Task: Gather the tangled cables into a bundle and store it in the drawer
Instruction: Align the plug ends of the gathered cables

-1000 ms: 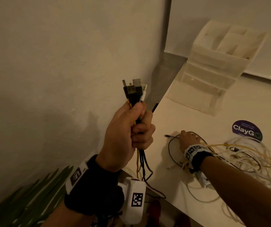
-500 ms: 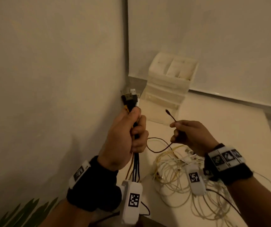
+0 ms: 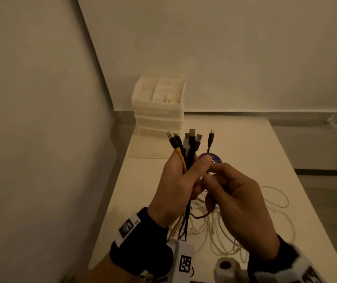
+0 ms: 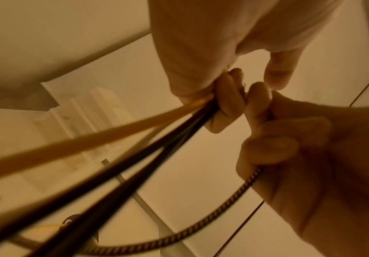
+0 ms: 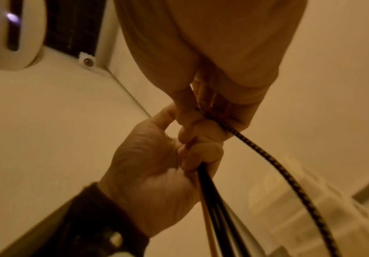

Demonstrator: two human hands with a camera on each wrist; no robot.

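The left hand (image 3: pixel 181 184) is raised in a fist, fingers and thumb curled round the cables (image 3: pixel 186 158), thumb pointing toward the right hand (image 3: pixel 237 203). The right hand sits just beside it, fingertips (image 3: pixel 206 178) touching the left thumb, fingers curled and pinching the braided cable (image 3: pixel 210 147). Both wrists wear black bands.

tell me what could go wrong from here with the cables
1. The braided cable stands apart from the bunch of plugs in the left hand; only the right hand pinches it, so it might slip out during the handover.
2. The white cables still lie tangled on the table; lifting the bunch could drag them along.
3. The drawer unit appears closed, and both hands are full.
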